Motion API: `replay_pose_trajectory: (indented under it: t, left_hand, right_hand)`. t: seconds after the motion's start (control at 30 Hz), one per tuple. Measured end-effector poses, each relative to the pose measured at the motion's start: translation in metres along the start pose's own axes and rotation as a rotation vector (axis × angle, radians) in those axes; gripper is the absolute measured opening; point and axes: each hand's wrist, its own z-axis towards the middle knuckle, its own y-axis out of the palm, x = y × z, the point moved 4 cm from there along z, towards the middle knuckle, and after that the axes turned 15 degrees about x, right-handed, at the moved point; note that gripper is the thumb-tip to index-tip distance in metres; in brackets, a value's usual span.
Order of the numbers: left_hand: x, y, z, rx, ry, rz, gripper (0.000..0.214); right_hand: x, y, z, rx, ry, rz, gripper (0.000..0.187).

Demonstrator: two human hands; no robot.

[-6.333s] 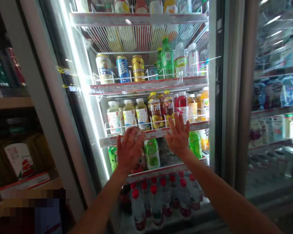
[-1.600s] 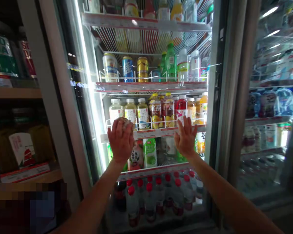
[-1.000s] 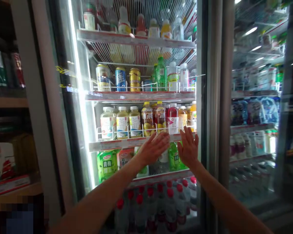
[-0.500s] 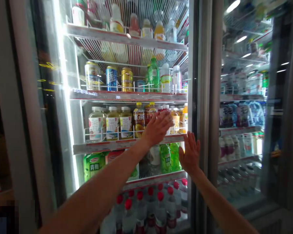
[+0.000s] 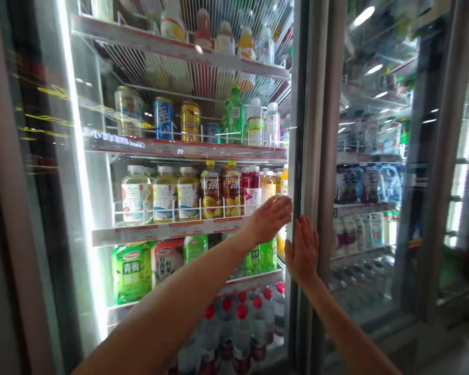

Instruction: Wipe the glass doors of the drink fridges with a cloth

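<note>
My left hand reaches across to the right side of the drinks fridge, fingers stretched out, at the glass by the door's right edge. Firm contact with the pane cannot be made out. Lower and to the right, my right hand is open, its fingers pointing up, against the metal door frame. Nothing shows in either hand. Behind the left hand stand a magenta drink bottle and an orange-yellow one. My left forearm hides part of the lower shelves.
Lit shelves hold tea bottles, cans, a green soda bottle and green drink jugs. Red-capped water bottles stand at the bottom. Another glass-fronted fridge is on the right; a bright light strip runs down the left.
My left hand has moved right and slightly down, toward the door's right edge and closer to my right hand. The right hand stays by the frame. The view has shifted right.
</note>
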Motion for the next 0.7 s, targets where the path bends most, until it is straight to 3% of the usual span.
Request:
replay_pose_trajectory:
  t: [0.1,0.17,0.27,0.4,0.57,0.63,0.7]
  left_hand:
    - [0.036,-0.004,-0.034,-0.003,0.152,-0.07,0.031]
    - [0.048,-0.01,-0.054,-0.021,0.251,-0.109,0.029]
    - [0.03,-0.023,-0.06,-0.054,0.262,-0.081,0.029]
    - [-0.011,-0.04,-0.061,-0.062,0.006,0.072,0.037]
    - [0.024,-0.054,-0.11,-0.046,0.287,-0.025,0.033]
    - [0.023,-0.058,-0.12,-0.047,0.23,0.0,0.034]
    - [0.007,-0.063,-0.123,-0.025,0.049,0.09,0.037]
  right_hand:
    - [0.0,-0.003,-0.002,-0.015,-0.012,-0.001,0.064]
    - [-0.001,-0.005,-0.004,-0.032,-0.021,0.006,0.064]
    - [-0.007,-0.004,-0.003,-0.048,-0.026,0.022,0.063]
    - [-0.021,0.004,-0.002,-0.052,-0.014,0.039,0.063]
    - [-0.039,0.01,-0.008,-0.075,-0.031,0.066,0.062]
    - [-0.045,0.01,-0.012,-0.092,-0.048,0.078,0.062]
    - [-0.052,0.011,-0.014,-0.101,-0.052,0.087,0.063]
